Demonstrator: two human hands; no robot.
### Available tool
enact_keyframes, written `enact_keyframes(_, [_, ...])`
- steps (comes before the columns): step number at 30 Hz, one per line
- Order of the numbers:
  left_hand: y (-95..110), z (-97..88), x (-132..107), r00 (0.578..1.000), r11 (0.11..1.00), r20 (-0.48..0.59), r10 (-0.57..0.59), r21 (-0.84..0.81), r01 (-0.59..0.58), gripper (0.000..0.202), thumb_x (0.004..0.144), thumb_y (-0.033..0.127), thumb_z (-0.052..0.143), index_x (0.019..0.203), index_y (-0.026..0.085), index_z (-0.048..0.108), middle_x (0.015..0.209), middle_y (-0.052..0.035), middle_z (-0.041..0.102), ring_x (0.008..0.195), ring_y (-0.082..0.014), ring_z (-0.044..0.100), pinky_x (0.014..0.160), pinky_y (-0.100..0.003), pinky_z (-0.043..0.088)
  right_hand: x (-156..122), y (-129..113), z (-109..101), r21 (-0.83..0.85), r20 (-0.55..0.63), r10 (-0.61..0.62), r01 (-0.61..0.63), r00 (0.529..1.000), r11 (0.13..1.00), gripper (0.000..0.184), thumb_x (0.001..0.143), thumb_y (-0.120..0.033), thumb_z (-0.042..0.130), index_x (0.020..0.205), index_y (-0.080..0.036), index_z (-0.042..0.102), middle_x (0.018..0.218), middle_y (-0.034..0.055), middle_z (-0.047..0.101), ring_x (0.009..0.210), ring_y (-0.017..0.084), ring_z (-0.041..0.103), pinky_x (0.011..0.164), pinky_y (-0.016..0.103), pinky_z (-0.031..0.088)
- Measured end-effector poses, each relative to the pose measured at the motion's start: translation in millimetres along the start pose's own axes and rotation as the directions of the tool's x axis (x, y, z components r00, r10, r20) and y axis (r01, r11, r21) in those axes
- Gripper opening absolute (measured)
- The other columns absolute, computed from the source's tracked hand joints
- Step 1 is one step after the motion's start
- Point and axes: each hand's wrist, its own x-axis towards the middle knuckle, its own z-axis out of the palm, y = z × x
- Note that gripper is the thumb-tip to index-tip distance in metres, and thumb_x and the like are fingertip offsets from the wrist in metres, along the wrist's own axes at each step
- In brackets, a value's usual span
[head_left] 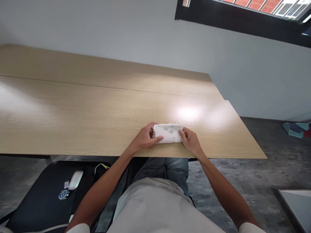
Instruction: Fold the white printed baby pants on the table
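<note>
A small white folded cloth (168, 132) with faint green prints lies on the light wooden table (97, 110), close to its near edge. My left hand (145, 138) grips the cloth's left end, thumb on top. My right hand (190, 141) pinches its right end. Both hands rest on the tabletop with the cloth held between them.
To my lower left stands a black chair (41, 200) with a wristwatch (63, 194), a white case (75, 180) and a cable on its seat. A grey wall runs behind the table. Coloured items (296, 128) lie on the grey floor at far right.
</note>
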Motion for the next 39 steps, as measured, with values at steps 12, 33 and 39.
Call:
enact_keyframes(12, [9, 9.0, -2, 0.978, 0.868, -0.182, 0.105, 0.497, 0.000, 0.059, 0.085, 0.031, 0.061, 0.139, 0.014, 0.043, 0.095, -0.0057, 0.061, 0.088, -0.0230, 0.061, 0.082, -0.035, 0.050, 3, -3, 16, -0.182, -0.149, 0.048, -0.075, 0.988, 0.980, 0.037, 0.095, -0.048, 0.042, 0.077, -0.020, 0.058, 0.063, 0.0039, 0.063, 0.057, 0.020, 0.054, 0.057, 0.028, 0.030])
enact_keyframes(33, [0, 81.2, -23, 0.922, 0.285, 0.179, 0.343, 0.915, -0.284, 0.093, 0.093, 0.066, 0.048, 0.153, -0.003, 0.027, 0.161, -0.0183, 0.022, 0.153, -0.0280, 0.012, 0.128, -0.040, 0.017, -17, 28, 23, -0.336, -0.060, -0.734, 0.679, 0.676, 0.653, 0.035, 0.099, -0.041, 0.042, 0.095, -0.024, 0.073, 0.098, 0.0133, 0.070, 0.088, 0.031, 0.066, 0.077, 0.045, 0.057])
enact_keyframes(39, [-19, 83.2, -41, 0.911, 0.425, 0.040, 0.409, 0.876, -0.229, 0.081, 0.099, 0.059, 0.042, 0.154, 0.002, 0.028, 0.158, -0.0181, 0.028, 0.152, -0.0261, 0.016, 0.129, -0.042, 0.015, -29, 52, 33, -0.387, -0.108, -0.723, 0.641, 0.683, 0.663, 0.032, 0.099, -0.037, 0.045, 0.116, -0.025, 0.069, 0.115, 0.0108, 0.069, 0.103, 0.033, 0.067, 0.085, 0.051, 0.059])
